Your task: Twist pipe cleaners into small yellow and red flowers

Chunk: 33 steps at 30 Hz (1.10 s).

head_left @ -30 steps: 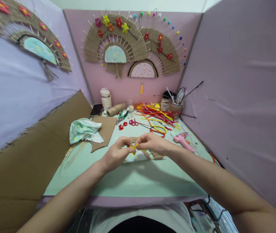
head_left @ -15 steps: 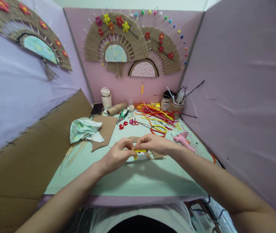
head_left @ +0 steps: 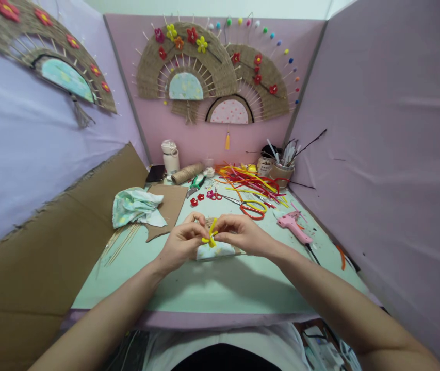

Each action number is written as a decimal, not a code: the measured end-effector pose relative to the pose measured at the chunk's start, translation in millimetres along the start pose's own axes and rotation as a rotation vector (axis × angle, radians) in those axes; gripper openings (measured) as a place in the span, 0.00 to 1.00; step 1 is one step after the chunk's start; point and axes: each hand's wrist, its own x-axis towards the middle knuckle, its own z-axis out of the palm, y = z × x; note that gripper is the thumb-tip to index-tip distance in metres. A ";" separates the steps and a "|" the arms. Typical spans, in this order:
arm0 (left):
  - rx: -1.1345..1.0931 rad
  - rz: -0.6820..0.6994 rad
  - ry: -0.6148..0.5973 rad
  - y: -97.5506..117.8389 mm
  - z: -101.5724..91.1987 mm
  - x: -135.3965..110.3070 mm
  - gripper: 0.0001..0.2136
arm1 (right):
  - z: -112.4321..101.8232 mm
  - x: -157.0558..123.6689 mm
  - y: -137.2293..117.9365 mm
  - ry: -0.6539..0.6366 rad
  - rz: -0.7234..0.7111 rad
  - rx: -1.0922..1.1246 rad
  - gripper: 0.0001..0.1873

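Note:
Both of my hands meet over the middle of the pale green table (head_left: 212, 288). My left hand (head_left: 183, 239) and my right hand (head_left: 243, 234) each pinch a small yellow pipe cleaner (head_left: 210, 236) that is bent into loops. Just under the hands lies a small woven fan (head_left: 217, 251) with a pale patterned fabric centre; the hands hide most of it.
A pile of red and yellow pipe cleaners (head_left: 248, 183) and scissors (head_left: 248, 207) lie behind my hands. A pink glue gun (head_left: 294, 228) lies to the right. Cardboard (head_left: 167, 206), patterned cloth (head_left: 134, 206) and bamboo skewers (head_left: 121, 242) sit to the left. Twine roll (head_left: 186, 173), bottle (head_left: 170, 157), tool cup (head_left: 279, 170) stand at the back.
The yellow pipe cleaner went from a short straight piece between my fingers to a bent, looped shape standing up. My hands have drawn closer together; my right elbow moved outward.

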 end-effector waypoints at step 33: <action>-0.918 -0.344 0.112 -13.5 26.4 -11.5 0.14 | 35.0 -19.2 0.7 0.444 -0.666 -0.641 0.11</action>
